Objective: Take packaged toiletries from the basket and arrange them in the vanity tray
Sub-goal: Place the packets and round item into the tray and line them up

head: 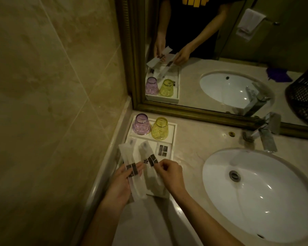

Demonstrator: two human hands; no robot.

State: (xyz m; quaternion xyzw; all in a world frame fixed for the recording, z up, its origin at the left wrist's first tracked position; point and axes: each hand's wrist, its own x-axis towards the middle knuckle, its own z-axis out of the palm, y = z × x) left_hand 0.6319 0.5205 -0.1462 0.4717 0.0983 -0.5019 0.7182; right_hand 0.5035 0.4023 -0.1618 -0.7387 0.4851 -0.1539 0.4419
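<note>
1. Over the near end of the vanity tray, both hands hold long white sachets: the left hand has its fingers under and around one sachet, thumb side pinching near its dark band; the right hand pinches a second sachet at its dark band between thumb and fingertips.
2. Judged step: placing. The two packets are being lined up side by side above the tray's near compartment, not yet laid flat.
3. Next move calls for lowering each packet lengthwise into the tray, parallel, bands level, then letting go without dragging the neighbour.
4. Already lying at the tray's right side is a small flat packet; the far compartment holds an upturned purple cup and a yellow cup.
5. The basket shows only in the mirror, far right, well apart from the tray.
6. Writing: the dark bands and the small packet carry grey blocks only; no brand or words can be read.
</note>
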